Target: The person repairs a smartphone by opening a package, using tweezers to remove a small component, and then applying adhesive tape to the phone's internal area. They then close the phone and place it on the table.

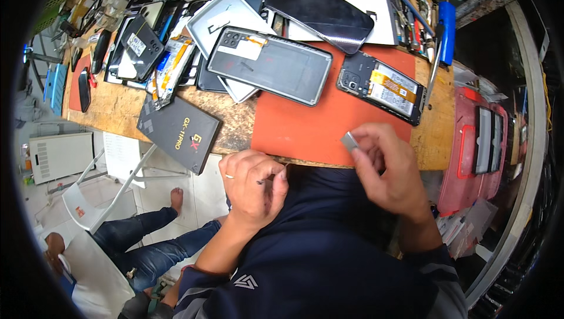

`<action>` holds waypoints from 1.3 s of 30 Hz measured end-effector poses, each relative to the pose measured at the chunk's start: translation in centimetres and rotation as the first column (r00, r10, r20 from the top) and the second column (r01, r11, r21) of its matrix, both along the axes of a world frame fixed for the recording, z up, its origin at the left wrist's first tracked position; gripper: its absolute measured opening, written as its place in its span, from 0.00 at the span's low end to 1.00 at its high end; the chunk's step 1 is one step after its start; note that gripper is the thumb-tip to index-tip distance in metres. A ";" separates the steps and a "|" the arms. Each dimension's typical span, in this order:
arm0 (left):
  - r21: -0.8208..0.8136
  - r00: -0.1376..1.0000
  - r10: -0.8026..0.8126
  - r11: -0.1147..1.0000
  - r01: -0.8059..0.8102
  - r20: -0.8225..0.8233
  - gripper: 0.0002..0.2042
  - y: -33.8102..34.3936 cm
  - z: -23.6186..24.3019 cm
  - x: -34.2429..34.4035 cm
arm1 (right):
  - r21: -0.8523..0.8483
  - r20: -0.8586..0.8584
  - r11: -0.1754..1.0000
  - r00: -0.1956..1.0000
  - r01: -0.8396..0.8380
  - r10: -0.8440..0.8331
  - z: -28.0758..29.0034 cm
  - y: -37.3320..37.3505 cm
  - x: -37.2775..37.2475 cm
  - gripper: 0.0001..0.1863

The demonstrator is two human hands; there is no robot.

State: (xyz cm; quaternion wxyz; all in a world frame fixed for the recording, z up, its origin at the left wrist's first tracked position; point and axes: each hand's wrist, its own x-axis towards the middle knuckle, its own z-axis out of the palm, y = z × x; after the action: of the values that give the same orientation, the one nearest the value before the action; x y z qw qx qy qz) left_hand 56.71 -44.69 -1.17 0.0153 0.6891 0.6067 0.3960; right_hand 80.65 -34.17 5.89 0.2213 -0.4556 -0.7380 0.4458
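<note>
Small grey part (349, 141) at right hand (388, 169) fingertips

You wear a dark navy top (329, 260) with a small white emblem (245, 282) near the left sleeve, grey stripes (437, 269) banding the right sleeve, bare forearms, and a thin ring (229, 176) on your left hand (254, 188).

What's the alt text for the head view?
A person's right hand pinches a small grey metal piece and the left hand grips a thin dark tool, above an orange mat holding an opened phone.
</note>
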 end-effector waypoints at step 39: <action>-0.319 0.305 0.278 0.943 0.093 0.911 0.03 -3.4 1.5 0.4 | -0.050 -0.328 0.970 0.921 -0.239 0.210 -2.9 -1.4 -8.2 0.04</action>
State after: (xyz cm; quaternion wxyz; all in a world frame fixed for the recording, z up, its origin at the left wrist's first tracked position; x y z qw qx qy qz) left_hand 57.10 -48.06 0.32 0.4538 0.2758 0.5746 0.6227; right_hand 72.46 -35.54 2.98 0.2649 -0.2988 -0.7190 0.5689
